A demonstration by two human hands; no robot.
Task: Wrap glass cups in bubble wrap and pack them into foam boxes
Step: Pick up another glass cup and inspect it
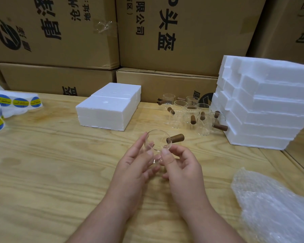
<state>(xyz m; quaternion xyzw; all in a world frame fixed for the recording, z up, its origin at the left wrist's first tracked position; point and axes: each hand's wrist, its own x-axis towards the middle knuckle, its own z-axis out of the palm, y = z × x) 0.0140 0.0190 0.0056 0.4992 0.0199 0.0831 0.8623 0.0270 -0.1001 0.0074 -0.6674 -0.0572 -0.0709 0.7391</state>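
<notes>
A clear glass cup (pixel 157 140) with a brown wooden handle is held above the wooden table (pixel 42 163), tilted with its mouth toward me. My left hand (pixel 132 165) cradles its left side with nearly straight fingers. My right hand (pixel 181 165) pinches the rim near the handle with thumb and curled fingers. Several more glass cups (pixel 193 114) with wooden handles stand behind on the table. A closed white foam box (pixel 109 106) lies at centre left. Bubble wrap (pixel 274 204) lies at the lower right.
A tall stack of white foam pieces (pixel 263 106) stands at the right. Strips of blue and yellow round stickers (pixel 12 101) lie at the far left. Large cardboard cartons (pixel 182 32) wall off the back of the table.
</notes>
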